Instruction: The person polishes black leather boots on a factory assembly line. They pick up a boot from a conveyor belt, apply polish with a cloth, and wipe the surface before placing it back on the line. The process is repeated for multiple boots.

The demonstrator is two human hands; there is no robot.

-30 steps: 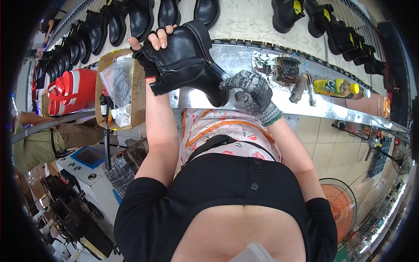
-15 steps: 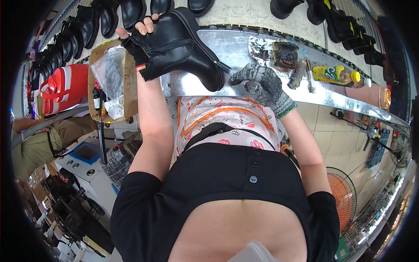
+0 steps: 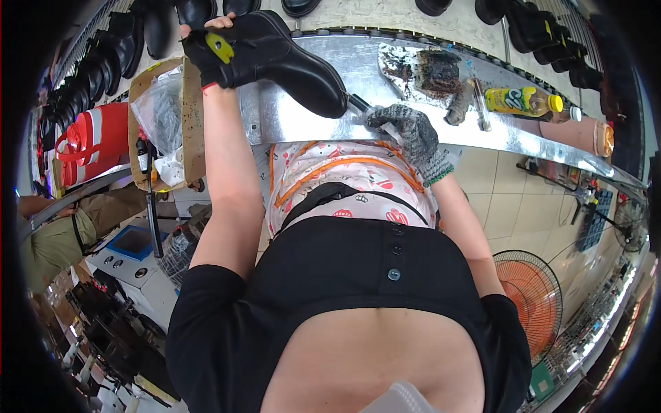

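My left hand (image 3: 219, 22) grips a black leather ankle boot (image 3: 296, 72) by its shaft, over the back of the metal bench; most of the palm is hidden behind it. A yellow-green tag (image 3: 219, 47) shows on the boot's shaft, and its toe points right and down. In a grey knitted glove, my right hand (image 3: 411, 134) is closed round a slim brush-like tool (image 3: 360, 103) with a dark end and a pale handle. That dark end is close to the boot's toe; whether it touches, I cannot tell.
The metal bench (image 3: 310, 124) carries a stained board (image 3: 397, 76) with a dark crusted block (image 3: 438, 72) and a yellow-labelled bottle (image 3: 513, 101). Left are a cardboard box (image 3: 193, 131) and a red jug (image 3: 103, 134). Several black boots line the pale belt (image 3: 365, 14). An orange fan (image 3: 527, 303) stands right.
The boot has turned in my left hand: its zip side is out of sight and the yellow-green tag shows. My right hand still holds the tool close to the toe.
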